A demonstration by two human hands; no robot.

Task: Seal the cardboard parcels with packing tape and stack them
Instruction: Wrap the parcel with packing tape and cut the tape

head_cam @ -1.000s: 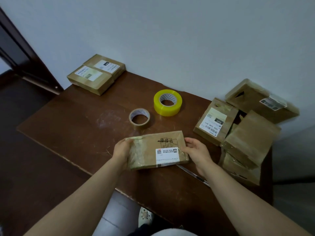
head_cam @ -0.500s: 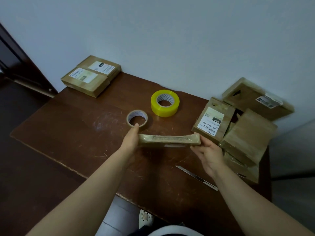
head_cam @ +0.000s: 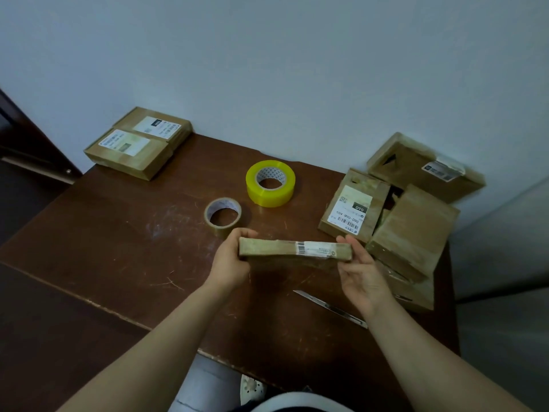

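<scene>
Left hand (head_cam: pixel 230 257) fingers (head_cam: pixel 246 232) curl over one end of the parcel (head_cam: pixel 285 248), and the right hand (head_cam: pixel 361 272) cups the other end with its thumb on top. The parcel is held above the counter (head_cam: pixel 118 248), edge-on, long axis left to right, with a barcode label wrapped over its near edge. On the piled parcel (head_cam: pixel 353 209), upside down, something like "060". The counter is brown and scratched, with a yellow tape roll (head_cam: pixel 270 183) beyond and a pale wall (head_cam: pixel 267 69).

Flat cardboard parcel (head_cam: pixel 285 249), taped over, white barcode label wrapped round the near edge: held level and edge-on above the worktop (head_cam: pixel 118 248), ends gripped by left hand (head_cam: pixel 230 263) and right hand (head_cam: pixel 361 273). Yellow tape roll (head_cam: pixel 270 183) and smaller clear tape roll (head_cam: pixel 222 215): lying flat just beyond. Two labelled parcels (head_cam: pixel 136 150): far left corner, touching. Loose parcel pile (head_cam: pixel 410 230): right edge.
</scene>
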